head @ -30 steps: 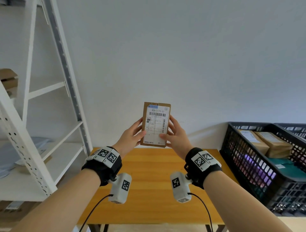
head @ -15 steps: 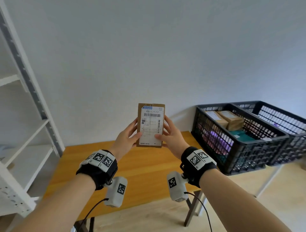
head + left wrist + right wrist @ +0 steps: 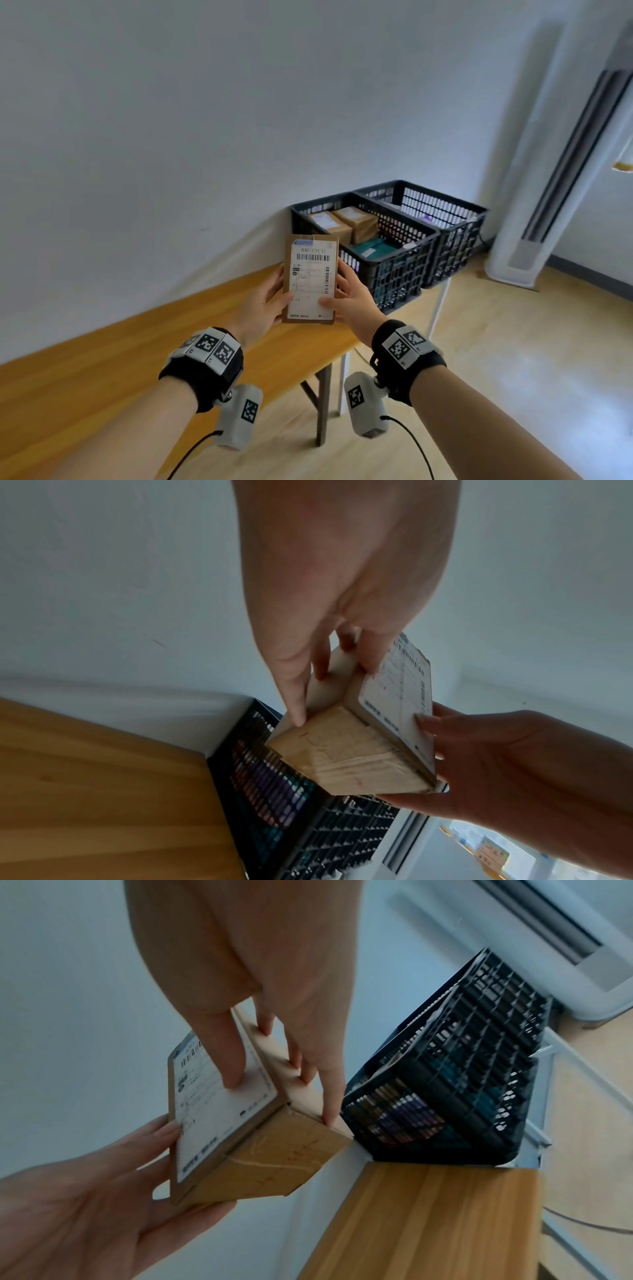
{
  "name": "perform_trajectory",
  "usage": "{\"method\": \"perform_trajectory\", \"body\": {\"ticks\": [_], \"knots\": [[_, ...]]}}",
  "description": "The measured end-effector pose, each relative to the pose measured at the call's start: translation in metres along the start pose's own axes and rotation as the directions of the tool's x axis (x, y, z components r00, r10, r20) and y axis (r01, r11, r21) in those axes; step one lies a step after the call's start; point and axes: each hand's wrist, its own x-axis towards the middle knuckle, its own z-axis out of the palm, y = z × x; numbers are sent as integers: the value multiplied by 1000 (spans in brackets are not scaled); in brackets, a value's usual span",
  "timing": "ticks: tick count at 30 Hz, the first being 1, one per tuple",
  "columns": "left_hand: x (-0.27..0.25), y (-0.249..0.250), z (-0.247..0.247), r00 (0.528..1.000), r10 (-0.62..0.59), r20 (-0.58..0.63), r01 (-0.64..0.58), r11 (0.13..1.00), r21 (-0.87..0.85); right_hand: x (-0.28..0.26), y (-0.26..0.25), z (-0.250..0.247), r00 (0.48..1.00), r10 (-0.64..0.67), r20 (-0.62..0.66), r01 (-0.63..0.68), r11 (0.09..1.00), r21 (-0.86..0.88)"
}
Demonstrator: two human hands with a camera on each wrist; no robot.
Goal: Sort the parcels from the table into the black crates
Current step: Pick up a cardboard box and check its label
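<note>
A brown cardboard parcel (image 3: pixel 310 279) with a white shipping label is held upright in the air above the wooden table (image 3: pixel 102 370), label facing me. My left hand (image 3: pixel 262 305) grips its left side, thumb on the label. My right hand (image 3: pixel 346 294) grips its right side, thumb on the label's lower part. In the left wrist view the parcel (image 3: pixel 356 748) shows its taped bottom; in the right wrist view the parcel (image 3: pixel 240 1123) is pinched between thumb and fingers. Two black crates stand side by side just behind: the near crate (image 3: pixel 394 270) holds brown boxes and a green parcel, the far crate (image 3: pixel 455 233) beside it.
A white wall runs behind the table. A tall white air conditioner (image 3: pixel 561 171) stands on the floor at the right. The table's right edge and legs (image 3: pixel 325 404) are below my right wrist, with wooden floor (image 3: pixel 513 359) beyond.
My view has swung right: the white shelf rack has left the frame and both crates have come to the middle. Both hands still hold the parcel the same way.
</note>
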Motion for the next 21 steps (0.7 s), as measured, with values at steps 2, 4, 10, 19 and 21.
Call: {"method": "perform_trajectory", "body": {"ticks": [2, 4, 10, 19, 21], "knots": [[16, 3, 26, 1000, -10, 16, 10, 1000, 14, 1, 0, -31, 1000, 6, -19, -5, 1000, 8], [32, 7, 54, 999, -21, 26, 20, 999, 26, 3, -1, -63, 1000, 5, -29, -4, 1000, 23], [80, 22, 149, 998, -52, 26, 50, 997, 51, 16, -2, -166, 999, 40, -28, -39, 999, 31], [146, 34, 281, 995, -83, 49, 83, 997, -5, 27, 5, -308, 997, 59, -53, -58, 998, 18], [162, 36, 303, 993, -91, 73, 92, 996, -6, 30, 5, -335, 996, 58, -61, -57, 998, 23]]}}
